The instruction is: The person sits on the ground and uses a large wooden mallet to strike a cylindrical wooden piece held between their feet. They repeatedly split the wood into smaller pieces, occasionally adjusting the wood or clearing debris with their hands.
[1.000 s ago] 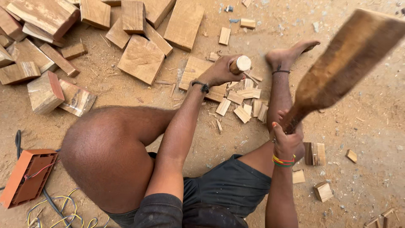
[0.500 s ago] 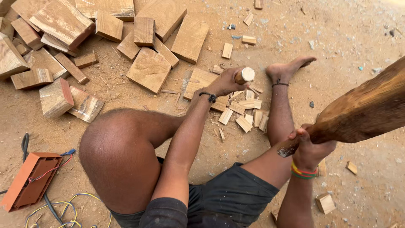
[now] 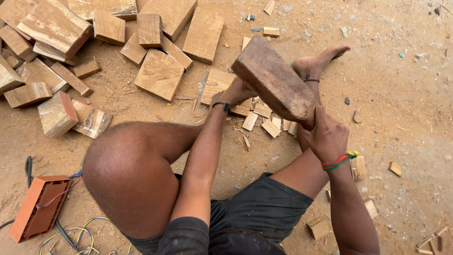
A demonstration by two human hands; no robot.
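Right hand: fist wrapped around the narrow handle end of a wooden mallet, its broad head tilted over the work.
Mallet feel: looks dense, stiff and top-heavy, the grain rough enough to grip; best held low on the handle.
Left hand: down on the ground under the mallet head; its fingers are hidden, so I cannot tell what they hold.
Split pieces: thin, light slats scattered beside that hand.
Wood blocks: thick cut chunks heaped beyond.
Orange tray: holds only a red wire.

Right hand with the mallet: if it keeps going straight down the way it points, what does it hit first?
Probably the left hand, under the wooden mallet that the right hand grips. Whatever it holds is hidden; depth is unclear.
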